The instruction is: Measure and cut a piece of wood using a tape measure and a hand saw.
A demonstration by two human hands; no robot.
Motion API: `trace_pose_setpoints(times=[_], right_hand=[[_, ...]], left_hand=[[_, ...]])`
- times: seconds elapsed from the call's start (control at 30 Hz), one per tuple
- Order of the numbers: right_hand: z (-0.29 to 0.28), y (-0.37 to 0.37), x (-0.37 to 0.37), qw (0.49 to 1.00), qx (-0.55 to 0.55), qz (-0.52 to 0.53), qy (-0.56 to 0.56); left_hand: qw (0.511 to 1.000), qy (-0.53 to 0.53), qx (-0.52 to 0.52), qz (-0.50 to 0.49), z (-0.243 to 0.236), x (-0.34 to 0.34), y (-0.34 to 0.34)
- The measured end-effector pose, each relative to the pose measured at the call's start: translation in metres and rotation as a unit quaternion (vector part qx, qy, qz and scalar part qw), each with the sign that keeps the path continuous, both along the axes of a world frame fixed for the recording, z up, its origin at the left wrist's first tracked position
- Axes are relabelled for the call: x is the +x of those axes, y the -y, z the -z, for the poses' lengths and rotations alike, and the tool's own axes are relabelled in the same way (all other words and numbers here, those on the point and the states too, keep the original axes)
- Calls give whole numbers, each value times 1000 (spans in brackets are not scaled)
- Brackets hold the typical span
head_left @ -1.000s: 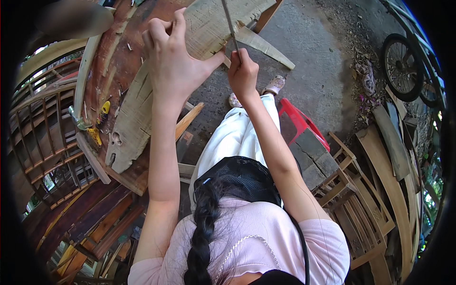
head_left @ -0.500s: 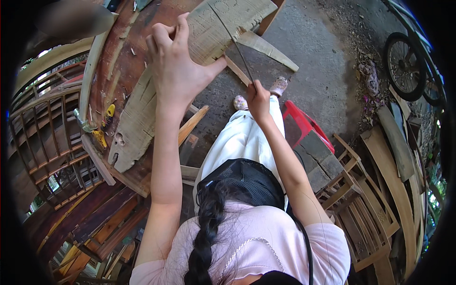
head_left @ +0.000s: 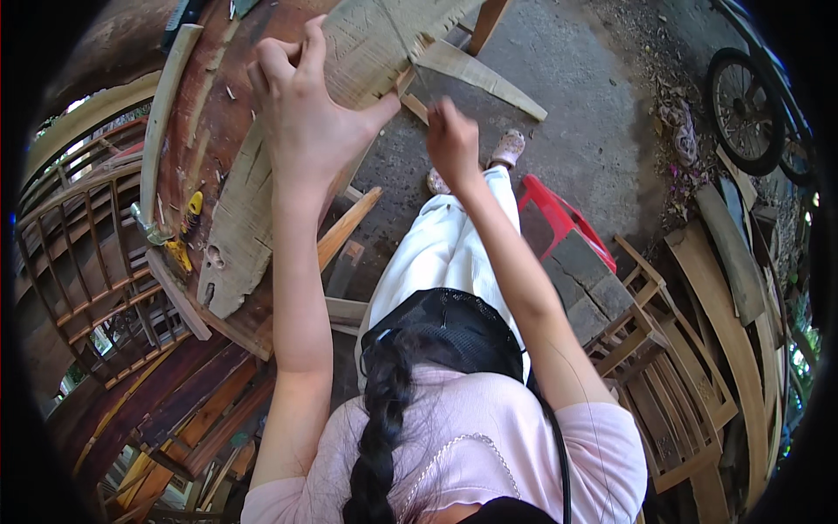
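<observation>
My left hand (head_left: 314,127) rests on a large weathered wooden board (head_left: 237,231), its fingers bent and spread and its thumb stretched to the board's near edge. Right of it, my right hand (head_left: 453,140) is closed in a fist around the near end of a long thin strip (head_left: 397,29), which looks like a saw blade seen edge-on. That strip is blurred and runs across the board at its split, ragged edge. The handle, if there is one, is hidden in my fist. A tapered wood offcut (head_left: 484,80) juts out beside the board.
The board lies on a reddish-brown wooden work surface (head_left: 188,113). A yellow-and-black tool (head_left: 194,203) and a metal clamp-like piece (head_left: 150,229) lie left. A red plastic stool (head_left: 563,214), stacked wooden frames (head_left: 663,402) and a bicycle wheel (head_left: 744,112) are at right.
My right hand has moved away from my body and a little left, carrying the strip further across the board. My left hand keeps its pose on the board, with the view shifted slightly.
</observation>
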State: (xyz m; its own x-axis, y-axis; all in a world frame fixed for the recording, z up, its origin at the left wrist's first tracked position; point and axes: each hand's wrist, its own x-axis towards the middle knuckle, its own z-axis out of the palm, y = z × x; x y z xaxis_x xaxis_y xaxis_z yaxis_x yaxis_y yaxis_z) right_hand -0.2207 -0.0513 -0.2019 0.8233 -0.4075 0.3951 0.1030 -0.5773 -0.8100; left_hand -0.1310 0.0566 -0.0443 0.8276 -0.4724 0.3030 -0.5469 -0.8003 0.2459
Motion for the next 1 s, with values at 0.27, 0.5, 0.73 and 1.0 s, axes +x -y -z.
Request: trace_pose_setpoints(times=[0.27, 0.5, 0.73, 1.0], right_hand=[[-16, 5, 12, 1000, 4, -2, 18], [-25, 4, 9, 1000, 26, -12, 11], [25, 5, -39, 999, 9, 17, -42], [20, -2, -24, 998, 30, 25, -46]], left_hand=[[1000, -9, -13, 7, 3, -2, -2], [1000, -11, -13, 16, 3, 0, 1], [1000, -12, 4, -2, 0, 0, 0], [1000, -19, -10, 9, -1, -1, 0]])
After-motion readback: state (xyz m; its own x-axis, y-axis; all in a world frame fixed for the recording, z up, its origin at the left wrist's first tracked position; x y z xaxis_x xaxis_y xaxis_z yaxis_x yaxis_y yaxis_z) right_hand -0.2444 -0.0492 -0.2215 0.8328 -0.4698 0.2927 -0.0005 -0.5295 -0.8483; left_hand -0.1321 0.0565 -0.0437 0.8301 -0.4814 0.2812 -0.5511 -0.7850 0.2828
